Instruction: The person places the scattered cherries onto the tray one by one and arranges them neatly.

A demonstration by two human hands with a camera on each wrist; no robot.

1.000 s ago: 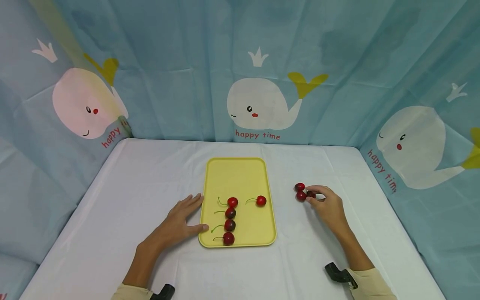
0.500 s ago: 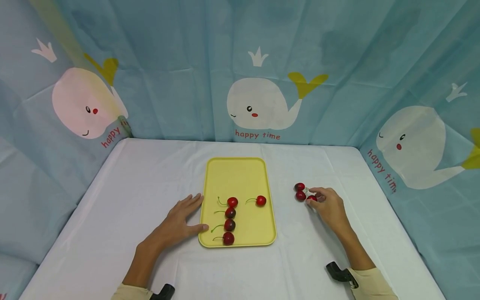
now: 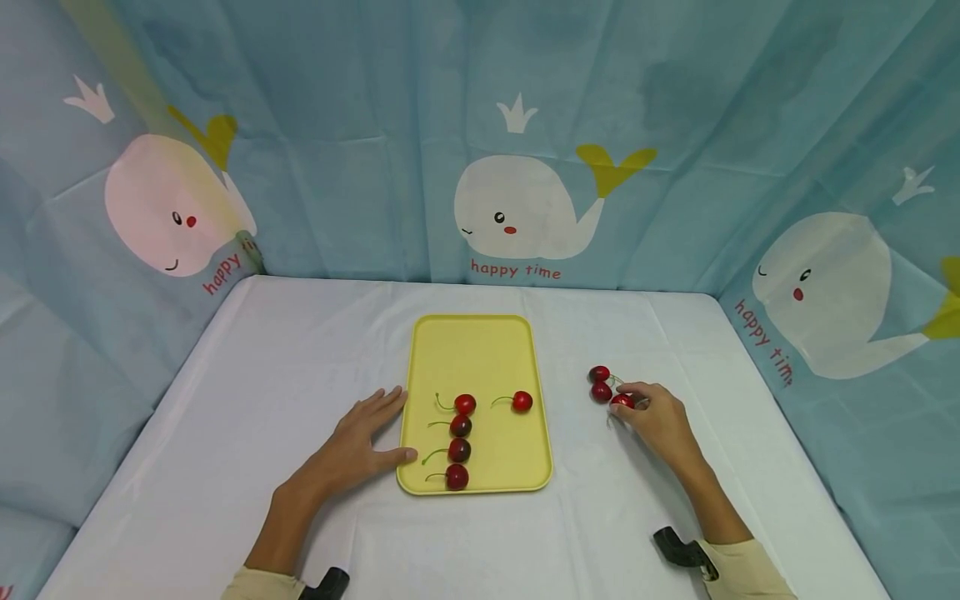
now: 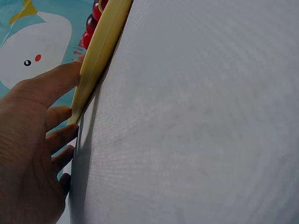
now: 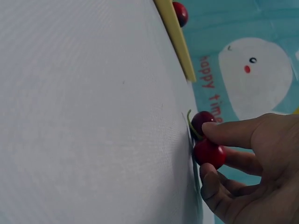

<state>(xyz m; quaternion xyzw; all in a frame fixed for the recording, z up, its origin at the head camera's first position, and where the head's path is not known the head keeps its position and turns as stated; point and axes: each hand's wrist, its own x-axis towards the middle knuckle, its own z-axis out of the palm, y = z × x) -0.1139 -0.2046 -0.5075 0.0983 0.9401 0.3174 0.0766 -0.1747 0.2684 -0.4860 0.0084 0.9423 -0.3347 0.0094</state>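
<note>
My right hand [image 3: 662,423] pinches a red cherry [image 3: 622,402] between thumb and fingers, low over the white cloth. In the right wrist view, this cherry [image 5: 209,153] has a green stem, and a darker one [image 5: 202,122] shows behind the thumb. Two more cherries [image 3: 600,392] lie just left of those fingertips. With its fingers spread, my left hand [image 3: 347,450] rests against the left side of a yellow tray [image 3: 480,350], thumb over the rim. In the tray, several stemmed cherries [image 3: 460,451] stand in a column, and a single cherry [image 3: 522,402] lies to their right.
A white cloth [image 3: 300,350] covers the table under the tray. Blue curtains [image 3: 360,200] printed with whales hang behind and along both sides. A black wrist mount [image 3: 684,552] sits on the right sleeve, and another [image 3: 327,585] on the left.
The right hand has shifted slightly down and toward the near side with its cherry, which has turned so that its stem points forward-left of the thumb. The left hand and tray have stayed still.
</note>
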